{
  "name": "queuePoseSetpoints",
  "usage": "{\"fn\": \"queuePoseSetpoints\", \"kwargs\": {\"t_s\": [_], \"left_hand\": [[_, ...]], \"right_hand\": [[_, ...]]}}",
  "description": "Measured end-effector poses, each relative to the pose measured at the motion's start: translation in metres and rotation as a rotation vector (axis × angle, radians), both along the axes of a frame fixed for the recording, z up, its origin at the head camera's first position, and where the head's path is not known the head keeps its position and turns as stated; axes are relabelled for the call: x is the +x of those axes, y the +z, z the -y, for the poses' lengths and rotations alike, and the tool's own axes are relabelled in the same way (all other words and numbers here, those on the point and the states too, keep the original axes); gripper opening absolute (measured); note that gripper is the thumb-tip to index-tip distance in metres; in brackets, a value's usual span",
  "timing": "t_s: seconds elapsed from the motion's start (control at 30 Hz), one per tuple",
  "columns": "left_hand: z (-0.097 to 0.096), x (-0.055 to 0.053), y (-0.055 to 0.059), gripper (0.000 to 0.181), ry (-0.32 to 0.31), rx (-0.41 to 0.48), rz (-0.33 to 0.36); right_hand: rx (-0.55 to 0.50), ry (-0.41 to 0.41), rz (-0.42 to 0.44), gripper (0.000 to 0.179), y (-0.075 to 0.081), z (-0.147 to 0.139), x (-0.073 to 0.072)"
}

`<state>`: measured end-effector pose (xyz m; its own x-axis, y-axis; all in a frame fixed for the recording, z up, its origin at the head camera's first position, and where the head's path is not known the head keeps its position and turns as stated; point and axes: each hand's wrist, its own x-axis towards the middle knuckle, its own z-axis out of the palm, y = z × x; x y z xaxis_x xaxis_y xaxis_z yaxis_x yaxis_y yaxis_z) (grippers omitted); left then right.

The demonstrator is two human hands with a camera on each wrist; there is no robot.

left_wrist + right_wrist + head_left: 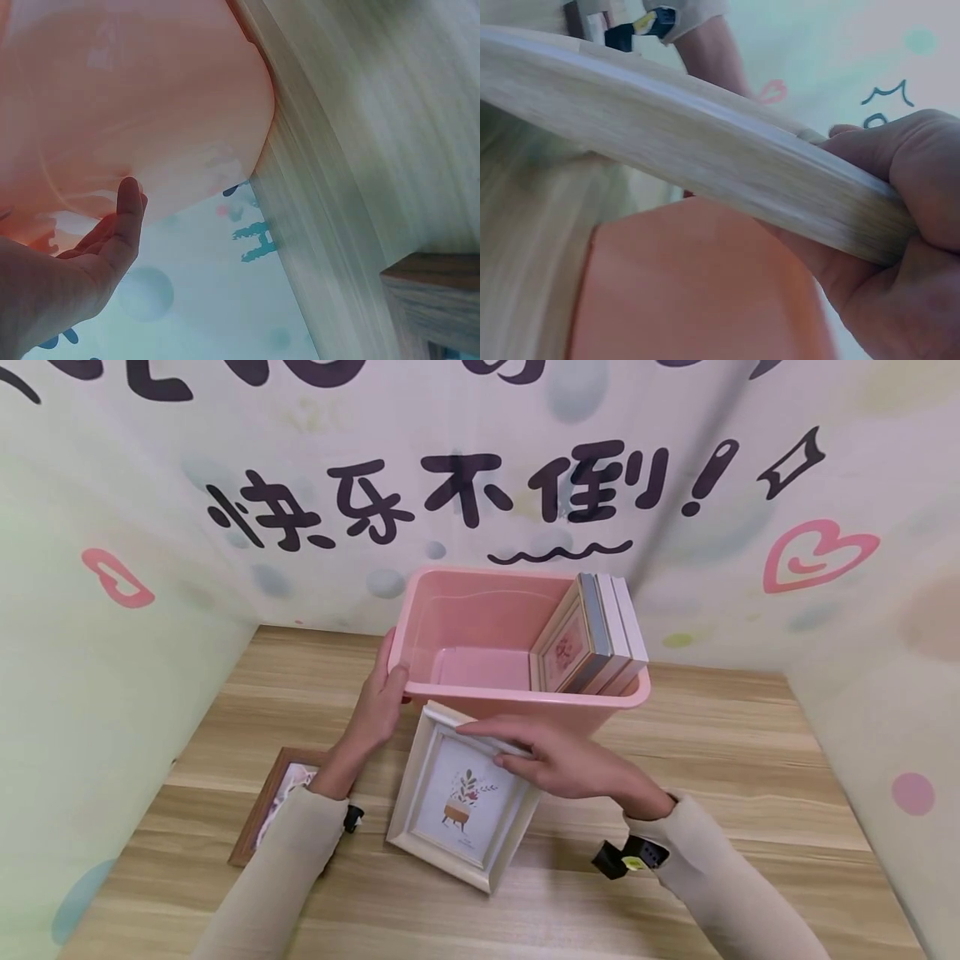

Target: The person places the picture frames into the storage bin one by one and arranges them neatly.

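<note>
- Right hand (555,760), and here your fingers are partly lost: the head view hides whatever lies behind the edge, and the right wrist view is soft and dim.
- What does show is a grasp! Thumb on one side, fingers on the other, you have the white frame (465,802) pinched by its upper edge.
- Over to your left hand (378,702), wrapped at the near left corner of the pink bin (487,696), thumb to the front, fingers along the side wall; part of that grip is tucked out of sight.
- The white frame tilts in front of the bin, its top corner overlapping the bin's front wall; you can't quite tell whether the two touch.
- Texture now: pale grain along the frame's side, stepped moulding, and a potted-plant print inside.
- The bin is smooth, glossy plastic with rounded corners, and upright frames (600,627) stand together at its right end, one showing a pinkish print.
- Beside your left forearm lies a brown frame (257,810), wood-grained, its right part covered by your sleeve (270,868).
- Under it all, a streaky wood-look tabletop (712,760); behind, a printed backdrop (697,610), its upper lettering cut off.
</note>
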<state>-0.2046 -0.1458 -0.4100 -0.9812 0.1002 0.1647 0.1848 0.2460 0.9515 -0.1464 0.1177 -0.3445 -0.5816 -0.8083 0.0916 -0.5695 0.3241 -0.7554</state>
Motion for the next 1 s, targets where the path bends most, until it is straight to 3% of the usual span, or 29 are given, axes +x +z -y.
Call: {"fn": "queuePoseSetpoints", "kwargs": {"t_s": [0.43,0.57,1.0], "left_hand": [[0.001,-0.001,0.0,0.059,0.013,0.001,0.017],[0.001,-0.001,-0.001,0.059,0.007,0.013,0.017],[0.0,0.0,0.002,0.06,-0.012,0.008,0.001]], "right_hand": [[0.019,-0.127,-0.121,0.051,0.052,-0.022,0.005],[-0.003,-0.161,-0.18,0.05,0.064,-0.029,0.001],[-0.09,-0.239,-0.255,0.051,0.098,-0.047,-0.006]]}}
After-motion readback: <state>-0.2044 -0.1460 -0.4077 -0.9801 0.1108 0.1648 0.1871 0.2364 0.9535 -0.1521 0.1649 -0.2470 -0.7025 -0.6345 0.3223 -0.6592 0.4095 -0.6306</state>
